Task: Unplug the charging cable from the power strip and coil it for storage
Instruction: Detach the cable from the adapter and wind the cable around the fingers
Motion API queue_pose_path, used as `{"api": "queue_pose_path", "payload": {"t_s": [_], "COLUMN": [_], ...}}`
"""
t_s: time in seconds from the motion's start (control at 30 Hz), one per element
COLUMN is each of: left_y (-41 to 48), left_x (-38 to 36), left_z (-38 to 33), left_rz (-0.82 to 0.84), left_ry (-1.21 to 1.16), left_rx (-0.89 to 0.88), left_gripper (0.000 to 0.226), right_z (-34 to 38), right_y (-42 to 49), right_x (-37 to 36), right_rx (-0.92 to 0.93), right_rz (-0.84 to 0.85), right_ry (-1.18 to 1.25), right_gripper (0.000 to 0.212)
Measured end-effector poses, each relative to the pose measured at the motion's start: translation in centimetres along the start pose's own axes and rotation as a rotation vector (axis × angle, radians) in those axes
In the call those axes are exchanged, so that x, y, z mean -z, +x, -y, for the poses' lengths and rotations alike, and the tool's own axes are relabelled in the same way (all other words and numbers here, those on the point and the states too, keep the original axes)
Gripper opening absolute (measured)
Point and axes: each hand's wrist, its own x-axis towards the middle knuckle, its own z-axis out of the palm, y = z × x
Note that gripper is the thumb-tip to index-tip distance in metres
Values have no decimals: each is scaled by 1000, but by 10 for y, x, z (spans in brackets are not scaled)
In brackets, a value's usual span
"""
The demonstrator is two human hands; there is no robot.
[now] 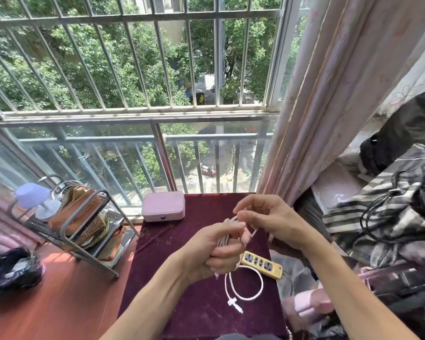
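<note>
Head view: two bare hands work above one small table [172, 278] covered in dark maroon, velvety cloth. The left hand [214, 251] is closed in a fist around a bundle of several loops of one white charging cable [245, 296]; the thin, smooth, round cord sticks out above the fist. The right hand [268, 217] pinches a strand of the same cable between thumb and fingertips just above the left fist, its other fingers curled. Below the left hand the cable's free tail hangs down and lies on the cloth in one loose ring, ending in a small white connector with a tie near it. One yellow power strip [261, 265], a flat plastic bar with a row of dark sockets, lies on the table just right of the left hand; no plug shows in the sockets that can be seen.

At the table's far edge sits one pale pink rounded box [163, 206] with a smooth case. To the left stands one metal wire rack [88, 231] holding one tan leather-like bag [76, 209] and one small lavender lamp [35, 197] with a pleated shade. One pink curtain [329, 94] hangs on the right.
</note>
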Motion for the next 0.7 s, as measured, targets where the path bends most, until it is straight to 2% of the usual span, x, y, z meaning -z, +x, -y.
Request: {"api": "queue_pose_path", "payload": {"t_s": [0.1, 0.2, 0.3, 0.4, 0.5, 0.57, 0.63, 0.7], "left_y": [3, 9, 17, 24, 27, 27, 26, 24], "left_x": [1, 2, 3, 6, 13, 20, 28, 35], "left_z": [-1, -3, -9, -14, -16, -17, -17, -15], "left_rz": [20, -18, -105, -240, -419, -524, -591, -623], "left_ry": [-110, -167, -214, -211, -134, -53, 8, 49], "left_rx": [-65, -164, -246, -279, -291, -305, -314, -303], "left_gripper": [36, 41, 36, 28, 29, 35, 39, 42], "right_z": [-12, -23, -34, -41, -47, -50, -50, -44], "right_y": [-2, -6, -10, -14, -20, -27, -34, -39], "right_x": [-3, -16, -38, -58, -69, -73, -73, -72], "right_rx": [-25, -68, -98, -172, -225, -226, -229, -183], "right_rz": [-66, -138, -191, -181, -111, -57, -36, -25], "right_ry": [102, 155, 128, -12, -298, -434, -462, -536], "right_gripper": [36, 25, 26, 43, 44, 34, 17, 23]}}
